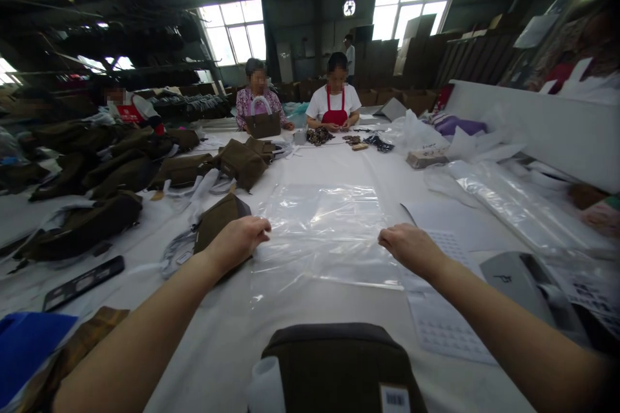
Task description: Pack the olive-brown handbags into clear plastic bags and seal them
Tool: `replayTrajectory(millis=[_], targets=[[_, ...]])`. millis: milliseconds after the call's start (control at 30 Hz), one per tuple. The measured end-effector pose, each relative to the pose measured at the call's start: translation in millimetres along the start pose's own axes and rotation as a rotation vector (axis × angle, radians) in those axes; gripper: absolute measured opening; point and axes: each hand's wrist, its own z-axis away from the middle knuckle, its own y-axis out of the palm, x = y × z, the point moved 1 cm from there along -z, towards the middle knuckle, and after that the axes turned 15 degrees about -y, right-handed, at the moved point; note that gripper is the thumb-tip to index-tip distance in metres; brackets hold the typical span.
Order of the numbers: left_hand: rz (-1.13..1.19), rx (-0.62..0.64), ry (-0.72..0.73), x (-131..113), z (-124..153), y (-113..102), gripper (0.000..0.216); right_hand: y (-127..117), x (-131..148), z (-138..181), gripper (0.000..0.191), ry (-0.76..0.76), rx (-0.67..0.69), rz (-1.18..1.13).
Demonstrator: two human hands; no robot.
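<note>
A clear plastic bag (329, 232) lies stretched across the white table in front of me. My left hand (247, 235) pinches its left edge with closed fingers. At the opposite edge, my right hand (404, 245) is closed on the bag too. Close to my body sits a dark olive handbag (339, 368) with a white barcode tag (394, 398) and a roll of white wrapping (266, 387) at its left. Another olive bag (213, 222) stands just behind my left hand, partly hidden by it.
Several olive bags (116, 168) crowd the left side, with a black phone-like object (83, 282) nearer. Printed sheets (448, 326), a grey device (527, 290) and a stack of plastic bags (513, 206) lie right. Two people (334, 100) sit at the far end.
</note>
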Motion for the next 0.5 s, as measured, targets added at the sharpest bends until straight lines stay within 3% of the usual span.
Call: replayTrajectory(millis=[100,233,333,500], targets=[[0.064,0.204,0.117,-9.2,43.6,26.8,0.018,24.8,21.4,41.4,0.017,-0.071,0.046,0.033],[0.093,0.414,-0.022,-9.9,82.8,91.5,0.013,77.0,52.9,76.7,0.01,-0.087,0.12,-0.021],[0.086,0.405,-0.093,-4.9,88.3,120.9,0.017,98.2,64.4,83.4,0.01,-0.07,0.136,-0.048],[0.14,0.306,-0.181,1.5,74.0,122.3,0.037,106.8,59.1,75.9,0.01,-0.019,0.115,-0.08]])
